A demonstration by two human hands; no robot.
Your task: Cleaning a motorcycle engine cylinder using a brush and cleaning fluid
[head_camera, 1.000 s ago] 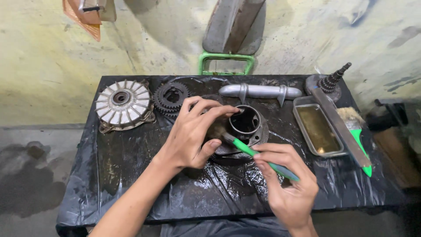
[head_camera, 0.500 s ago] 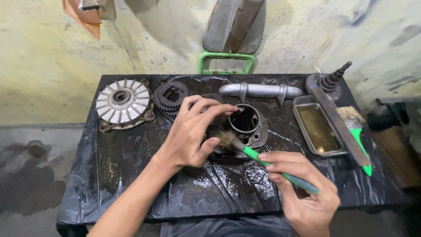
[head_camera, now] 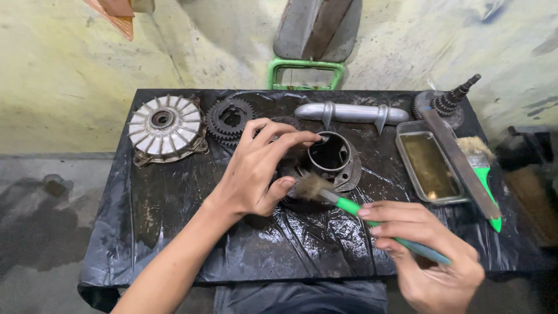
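Note:
A dark, greasy metal cylinder part (head_camera: 332, 158) with an open round bore lies in the middle of a table covered in black plastic (head_camera: 174, 215). My left hand (head_camera: 258, 168) grips its left side, fingertips on the rim and thumb low against its base. My right hand (head_camera: 427, 250) holds a green-handled brush (head_camera: 349, 204) by the handle. The brush bristles touch the lower left of the part, right beside my left thumb.
A finned silver hub (head_camera: 165, 125) and dark gears (head_camera: 229, 118) lie at the back left. A grey metal handle bar (head_camera: 349, 113), a splined shaft (head_camera: 450, 102), a metal tray of yellowish liquid (head_camera: 430, 166), a flat bar and a second green brush (head_camera: 482, 168) sit on the right.
My right hand has pulled back toward me and to the right, and the brush has slid down from the part's side to its lower left base. My left hand has kept its grip.

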